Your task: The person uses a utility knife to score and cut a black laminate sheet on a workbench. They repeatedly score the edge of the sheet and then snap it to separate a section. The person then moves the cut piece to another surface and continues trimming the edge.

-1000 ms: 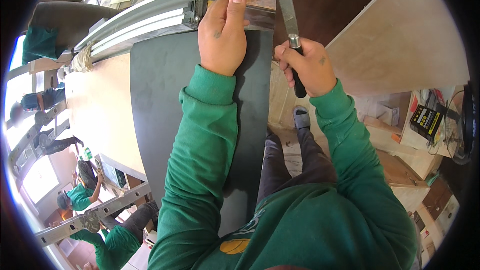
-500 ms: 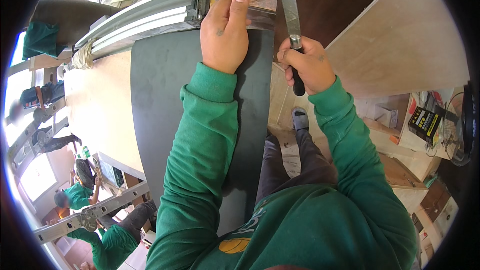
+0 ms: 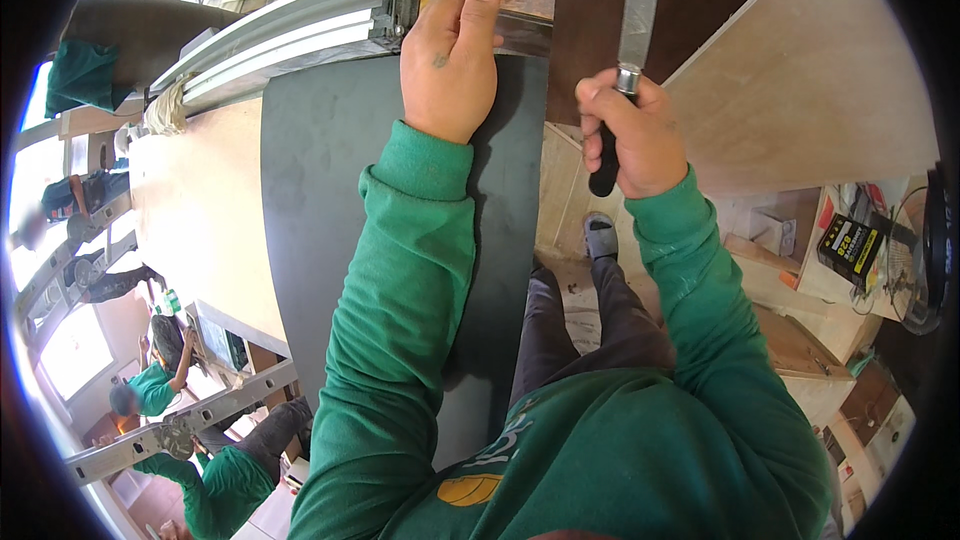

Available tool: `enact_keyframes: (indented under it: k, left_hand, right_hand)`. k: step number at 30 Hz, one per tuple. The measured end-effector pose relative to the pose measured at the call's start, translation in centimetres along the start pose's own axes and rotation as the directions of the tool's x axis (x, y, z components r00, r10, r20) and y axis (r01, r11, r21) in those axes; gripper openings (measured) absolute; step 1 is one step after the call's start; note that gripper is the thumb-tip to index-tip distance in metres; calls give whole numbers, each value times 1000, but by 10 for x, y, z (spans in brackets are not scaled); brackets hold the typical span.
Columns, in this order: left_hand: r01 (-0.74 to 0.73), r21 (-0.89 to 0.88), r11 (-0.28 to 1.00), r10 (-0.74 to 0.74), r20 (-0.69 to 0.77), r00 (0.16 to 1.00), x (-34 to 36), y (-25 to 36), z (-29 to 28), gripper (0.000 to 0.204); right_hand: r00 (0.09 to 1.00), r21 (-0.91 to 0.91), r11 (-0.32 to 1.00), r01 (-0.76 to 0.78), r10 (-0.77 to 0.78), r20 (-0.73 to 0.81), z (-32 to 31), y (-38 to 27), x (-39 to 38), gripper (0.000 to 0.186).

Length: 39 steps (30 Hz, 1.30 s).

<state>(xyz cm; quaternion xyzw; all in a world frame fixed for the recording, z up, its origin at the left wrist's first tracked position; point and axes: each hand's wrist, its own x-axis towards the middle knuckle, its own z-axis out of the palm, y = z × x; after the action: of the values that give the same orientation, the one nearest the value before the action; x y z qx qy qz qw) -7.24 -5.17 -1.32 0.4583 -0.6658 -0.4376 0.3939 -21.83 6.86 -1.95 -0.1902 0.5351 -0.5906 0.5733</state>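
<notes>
In my right hand [image 3: 638, 130] is a flat file [image 3: 638, 20], gripped by its black handle below a shiny metal collar. Its long grey blade points away from me, past the right side of the table. My left hand [image 3: 450, 70] is closed, thumb up, over the far end of a dark grey sheet [image 3: 330, 150]. Whatever its curled fingers hold is hidden beneath them. My left forearm lies along the sheet.
Beyond the sheet stretches a silvery metal rail [image 3: 290, 35]. A light wooden board [image 3: 205, 210] lies left of the sheet. A pale panel [image 3: 800, 70] leans at the right, above a black-and-yellow box [image 3: 850, 248]. Several people in green [image 3: 235, 490] are at the left, beyond a ladder [image 3: 230, 400].
My right hand has shifted to the right with the file, whose blade now stands straighter and farther from the table's side. The left hand has stayed in place.
</notes>
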Motion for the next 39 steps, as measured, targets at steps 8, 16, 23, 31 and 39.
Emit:
enact_keyframes:
  k: [8,16,23,31,39]
  left_hand:
    - [-196,-114,974,205,72,976,-2,-3,0,50]
    - [-368,-129,921,386,186,903,-7,4,-7,56]
    - [-445,-107,889,458,178,871,-8,11,-3,29]
    - [-420,-170,891,442,119,889,-12,10,-3,27]
    - [-402,82,912,385,170,907,-8,-1,8,30]
  right_hand:
    - [985,-276,946,172,-157,75,-22,64,-34,16]
    - [987,-52,996,69,-61,147,-5,115,-51,52]
    - [986,219,969,-110,79,145,14,124,-37,46]
    - [978,65,988,137,-145,150,2,146,-31,51]
    - [995,49,998,-31,26,100,-5,157,-15,58]
